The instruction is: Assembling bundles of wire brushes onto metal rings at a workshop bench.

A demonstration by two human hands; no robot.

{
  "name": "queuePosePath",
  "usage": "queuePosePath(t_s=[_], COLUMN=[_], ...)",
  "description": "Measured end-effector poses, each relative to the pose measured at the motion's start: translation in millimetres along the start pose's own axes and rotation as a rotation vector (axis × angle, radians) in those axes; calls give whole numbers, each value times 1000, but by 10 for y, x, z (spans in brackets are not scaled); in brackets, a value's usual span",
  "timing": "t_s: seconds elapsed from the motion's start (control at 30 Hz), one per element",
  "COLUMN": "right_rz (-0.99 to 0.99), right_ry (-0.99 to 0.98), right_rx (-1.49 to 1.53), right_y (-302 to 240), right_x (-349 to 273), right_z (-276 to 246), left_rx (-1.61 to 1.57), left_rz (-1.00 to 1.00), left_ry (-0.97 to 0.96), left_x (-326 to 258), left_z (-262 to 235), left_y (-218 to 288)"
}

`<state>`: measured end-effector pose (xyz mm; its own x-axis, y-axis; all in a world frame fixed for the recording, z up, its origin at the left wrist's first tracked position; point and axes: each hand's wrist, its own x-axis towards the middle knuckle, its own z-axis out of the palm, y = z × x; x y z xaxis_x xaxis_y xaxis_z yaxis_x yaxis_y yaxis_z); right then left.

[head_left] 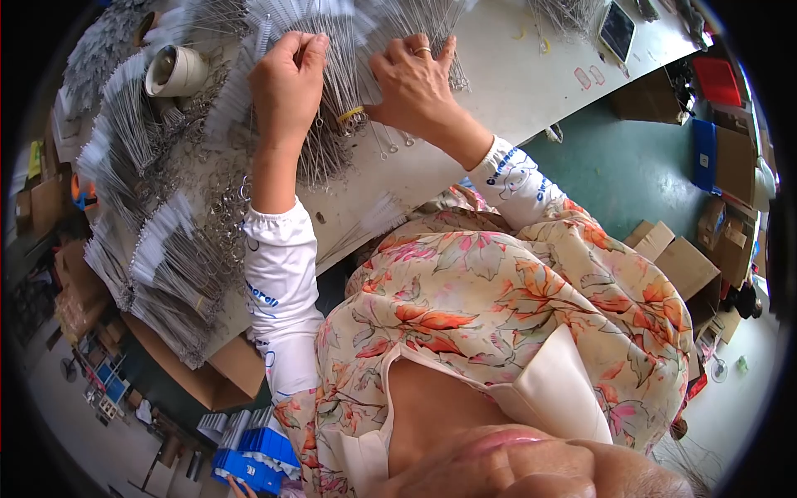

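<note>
Thin straw brushes with white bristles and wire stems ending in loops lie across the table. My left hand (286, 79) is closed in a pinch; a straw brush (264, 35) sticks out above its fingers. To its right, a bundle of straw brushes (336, 70) is bound near the loops by a yellow band (350, 114). My right hand (415, 83) rests beside that bundle with fingers apart and slightly bent, over several loose brushes whose loops (390, 148) show below it. What lies under its palm is hidden.
Many brush piles (170, 257) cover the left of the table (515, 91). A roll of tape (176, 71) stands among them. At the far right lies a tablet-like device (617, 33). Cardboard boxes (677, 257) and a red bin (717, 80) stand on the floor to the right.
</note>
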<state>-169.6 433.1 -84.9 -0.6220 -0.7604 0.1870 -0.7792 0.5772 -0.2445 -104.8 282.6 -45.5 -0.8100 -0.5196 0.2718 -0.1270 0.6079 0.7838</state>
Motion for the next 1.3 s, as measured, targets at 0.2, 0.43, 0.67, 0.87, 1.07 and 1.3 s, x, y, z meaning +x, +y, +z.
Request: queuePosePath(t_s=[0.2,0.43,0.67,0.87,1.07,1.3], right_rz=[22,41,90,-14,109,125], right_ry=[68,261,218,119,215,210], right_rx=[-10,33,702,987,722,644], right_y=[198,771,1140,913,729,715], right_x=[-33,-161,-156,132,195,243], right_z=[41,-115,-360,-53,-179,-374], left_rx=[207,142,173,126,-49,-490], left_rz=[51,47,94,83,-86,-189], left_ry=[30,49,80,79,-13,88], left_x=[47,34,30,29,0,-116], left_z=[19,-9,36,61,-59,-401], left_y=[-83,-17,-168,-67,41,399])
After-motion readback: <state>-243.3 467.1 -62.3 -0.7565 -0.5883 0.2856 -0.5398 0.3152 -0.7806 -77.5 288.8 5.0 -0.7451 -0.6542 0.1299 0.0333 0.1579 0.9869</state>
